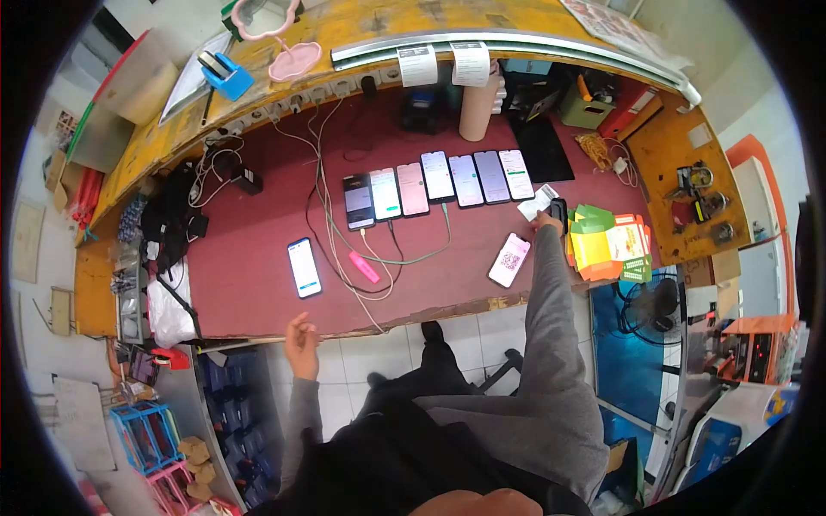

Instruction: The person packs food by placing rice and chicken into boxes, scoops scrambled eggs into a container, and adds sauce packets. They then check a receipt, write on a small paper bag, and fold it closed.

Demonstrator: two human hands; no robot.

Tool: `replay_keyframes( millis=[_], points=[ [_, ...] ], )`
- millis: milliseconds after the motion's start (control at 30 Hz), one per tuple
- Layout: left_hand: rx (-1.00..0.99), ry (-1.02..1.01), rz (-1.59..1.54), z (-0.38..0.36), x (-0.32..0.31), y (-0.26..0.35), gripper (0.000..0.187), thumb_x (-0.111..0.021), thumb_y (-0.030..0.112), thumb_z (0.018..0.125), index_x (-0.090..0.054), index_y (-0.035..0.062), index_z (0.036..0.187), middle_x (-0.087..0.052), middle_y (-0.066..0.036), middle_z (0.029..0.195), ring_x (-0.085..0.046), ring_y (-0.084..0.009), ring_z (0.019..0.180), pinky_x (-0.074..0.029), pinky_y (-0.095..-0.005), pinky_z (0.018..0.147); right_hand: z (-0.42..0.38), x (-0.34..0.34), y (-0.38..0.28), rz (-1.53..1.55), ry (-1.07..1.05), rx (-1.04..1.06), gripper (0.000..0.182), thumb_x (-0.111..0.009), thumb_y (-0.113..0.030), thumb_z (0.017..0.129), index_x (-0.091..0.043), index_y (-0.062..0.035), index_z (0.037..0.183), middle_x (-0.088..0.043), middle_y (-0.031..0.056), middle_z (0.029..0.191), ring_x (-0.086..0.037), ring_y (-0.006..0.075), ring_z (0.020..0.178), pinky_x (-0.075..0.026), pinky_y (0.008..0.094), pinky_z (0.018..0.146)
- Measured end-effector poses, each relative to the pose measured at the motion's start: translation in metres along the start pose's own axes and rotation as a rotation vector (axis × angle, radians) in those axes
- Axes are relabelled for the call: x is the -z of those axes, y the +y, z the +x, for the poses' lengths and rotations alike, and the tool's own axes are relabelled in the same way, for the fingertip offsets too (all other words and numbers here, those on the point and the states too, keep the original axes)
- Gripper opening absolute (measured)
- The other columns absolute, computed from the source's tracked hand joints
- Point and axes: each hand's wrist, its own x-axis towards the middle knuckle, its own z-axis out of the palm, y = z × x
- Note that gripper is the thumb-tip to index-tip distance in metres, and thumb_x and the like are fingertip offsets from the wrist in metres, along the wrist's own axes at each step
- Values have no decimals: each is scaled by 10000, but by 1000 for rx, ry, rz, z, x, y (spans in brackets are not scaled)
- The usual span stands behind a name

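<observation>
My right hand (545,222) reaches across the desk, its fingers closed at a small black object (558,211); I cannot tell what kind it is. Beside those fingers lies a white paper slip (535,203) with printing on it. Below that hand, a phone showing a QR code (510,260) lies face up. My left hand (303,344) hangs at the front edge of the desk, empty, fingers apart and loosely bent. Nearest to it is a phone with a lit white screen (304,267). Several phones (439,177) form a row across the middle, some with cables plugged in.
The dark red desk top (249,297) has a yellow wooden shelf (361,34) along its back. Flattened colourful boxes (607,245) lie at the right. White cables (320,163) and a pink object (364,267) lie left of centre. A brown cardboard tube (477,112) stands behind the phones.
</observation>
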Motion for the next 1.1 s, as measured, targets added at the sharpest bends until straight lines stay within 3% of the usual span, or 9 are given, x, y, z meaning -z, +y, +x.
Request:
replay_keyframes(
  millis=[133,200,267,433,500,633,700,800,1100],
  points=[
    [66,95,79,5,1,-7,299,-565,112,943,-531,38,1231,-584,-20,905,-567,-73,706,-459,-203,609,134,-42,62,-439,159,226,178,-699,-215,771,-661,-42,746,-644,71,652,-538,171,477,-434,332,445],
    [84,103,27,6,-8,-2,299,-577,125,942,-538,44,1226,-564,-5,873,-558,-69,717,-465,-203,608,167,-55,87,-142,193,264,117,-658,-217,775,-653,-101,787,-609,34,629,-504,155,468,-404,322,431],
    [86,122,-33,8,-20,0,293,-585,143,943,-547,49,1218,-558,7,853,-551,-62,727,-457,-196,600,60,-8,20,116,-247,-179,294,-626,-350,780,-657,-92,917,-671,61,933,-623,152,820,-430,266,531],
    [202,18,33,12,-42,10,294,-529,241,982,-584,82,1224,-616,-2,961,-560,-77,849,-455,-228,707,-84,1,-5,679,-763,-152,287,-547,-285,844,-567,-110,1071,-633,45,922,-580,152,687,-432,276,487],
    [327,-207,-4,12,-50,7,418,-431,378,1012,-568,86,1276,-641,-31,1071,-582,-113,955,-443,-262,814,-137,-22,24,453,-825,162,245,-536,-301,855,-566,-138,1035,-643,46,867,-580,155,573,-467,289,448],
    [458,-314,-119,2,-69,26,632,-287,562,992,-530,83,1326,-601,-67,1227,-530,-186,1153,-397,-366,976,-367,-47,-1,177,-1332,-256,342,-537,-269,866,-566,-66,1140,-644,66,941,-627,165,642,-513,281,491],
    [472,-287,-339,-5,-46,7,651,-312,551,994,-490,35,1348,-551,-99,1323,-505,-217,1217,-381,-409,1025,-409,-79,36,-230,-1757,-8,306,-518,-209,883,-596,-38,1125,-618,38,887,-572,117,632,-455,256,499],
    [225,-73,-518,-22,8,39,445,-438,301,1012,-470,-14,1324,-545,-167,1318,-548,-240,1184,-417,-416,1020,-499,-97,46,-468,-2071,270,264,-521,-183,902,-619,-27,1092,-590,15,817,-521,88,614,-405,237,507],
    [-192,775,-886,-194,232,30,410,-480,208,986,-420,-18,1324,-591,-179,1221,-613,-264,1053,-511,-392,908,-785,-104,168,-820,-2484,670,285,-598,-316,929,-653,-54,1027,-611,8,826,-540,78,660,-448,244,585]
  ],
)
